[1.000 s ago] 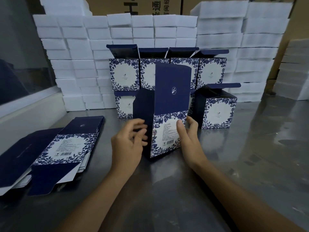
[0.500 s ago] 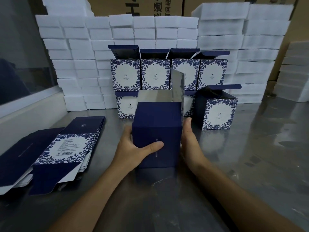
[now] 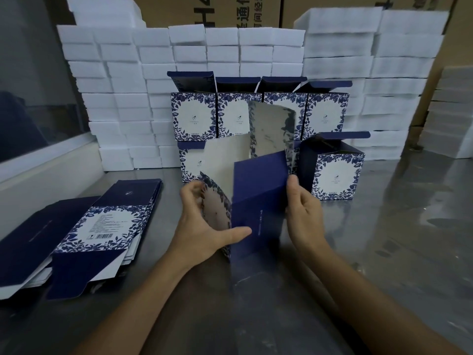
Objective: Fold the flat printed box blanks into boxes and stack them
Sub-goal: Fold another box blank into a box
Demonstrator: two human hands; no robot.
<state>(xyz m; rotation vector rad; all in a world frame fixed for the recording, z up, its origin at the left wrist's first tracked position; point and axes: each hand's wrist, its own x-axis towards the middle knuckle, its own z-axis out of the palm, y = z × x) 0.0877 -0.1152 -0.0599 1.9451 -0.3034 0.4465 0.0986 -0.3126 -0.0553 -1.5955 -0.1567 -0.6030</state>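
A half-formed navy box blank stands on the steel table in front of me, its silvery inner flaps open upward. My left hand grips its left side, thumb across the navy front panel and fingers behind a flap. My right hand holds the right edge, thumb on the front. Behind it, several finished boxes with blue floral print stand stacked in two rows, lids up. One more finished box sits at the right. A pile of flat blanks lies at the left.
White foam blocks are piled in a wall along the back, with more at the far right. Cardboard cartons rise behind them. A grey ledge and window bound the left side. The steel table extends rightward.
The blank went from a flat upright sleeve to a squared box, then tilted and opened, with the inner flaps now spread. Both hands shifted along its sides.
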